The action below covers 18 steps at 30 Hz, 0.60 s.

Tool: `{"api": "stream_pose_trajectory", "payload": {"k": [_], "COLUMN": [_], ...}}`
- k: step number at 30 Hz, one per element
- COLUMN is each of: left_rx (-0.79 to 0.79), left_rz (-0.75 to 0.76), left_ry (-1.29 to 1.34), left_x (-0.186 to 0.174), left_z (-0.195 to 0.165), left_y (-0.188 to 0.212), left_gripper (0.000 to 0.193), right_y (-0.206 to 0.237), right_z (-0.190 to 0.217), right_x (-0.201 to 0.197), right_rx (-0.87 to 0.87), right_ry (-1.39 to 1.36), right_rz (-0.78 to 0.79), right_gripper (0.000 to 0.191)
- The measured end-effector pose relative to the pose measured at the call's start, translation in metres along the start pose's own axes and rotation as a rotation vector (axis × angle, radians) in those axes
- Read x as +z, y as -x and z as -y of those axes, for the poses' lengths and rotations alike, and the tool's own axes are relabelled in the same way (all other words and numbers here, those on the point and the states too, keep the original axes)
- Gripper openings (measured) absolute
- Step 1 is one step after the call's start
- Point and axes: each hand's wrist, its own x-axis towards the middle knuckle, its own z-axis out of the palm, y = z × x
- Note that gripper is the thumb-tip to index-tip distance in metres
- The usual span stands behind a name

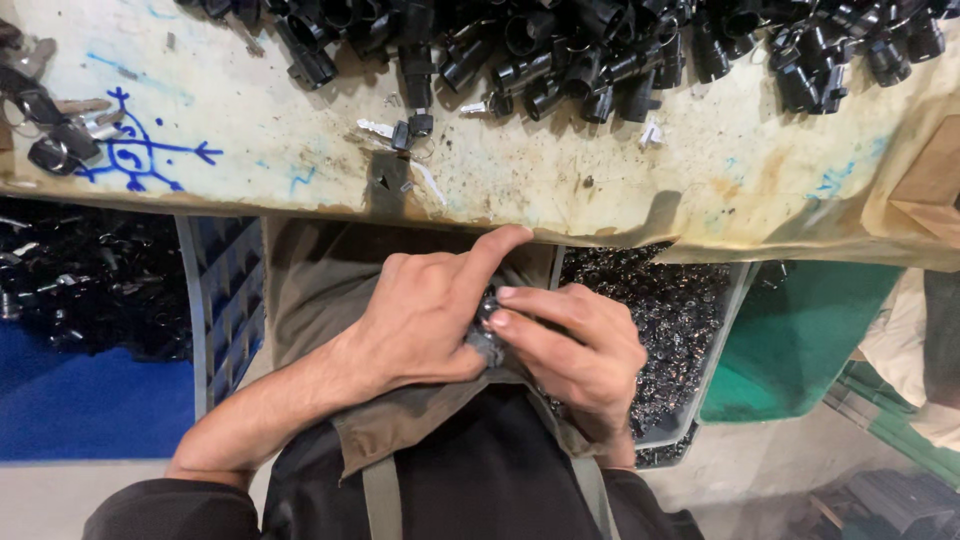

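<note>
Below the stained workbench (pixel 600 190), left hand (pixel 425 320) and right hand (pixel 580 350) both close around a small, dark, shiny metal part (pixel 488 335), left forefinger extended.

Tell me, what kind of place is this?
Probably a small workshop where lock parts get put together. A stained workbench holds a heap of black cylinder parts and some keys, and a bin of small metal pieces sits below. Both hands hold one small part.
</note>
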Motion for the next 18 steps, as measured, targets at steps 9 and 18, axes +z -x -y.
{"api": "stream_pose_trajectory", "payload": {"k": [9,18], "left_rx": [0.058,0.166], "left_rz": [0.054,0.282], "left_ry": [0.135,0.059], "left_x": [0.003,-0.005], "left_z": [0.005,0.007], "left_y": [0.0,-0.006], "left_gripper": [0.09,0.115], "right_y": [0.011,0.014], "right_z": [-0.014,-0.026], "right_x": [0.013,0.006], "right_rx": [0.098,0.062], "right_ry": [-0.178,-0.298], "right_rz": [-0.027,0.099], "right_gripper": [0.031,0.027]}}
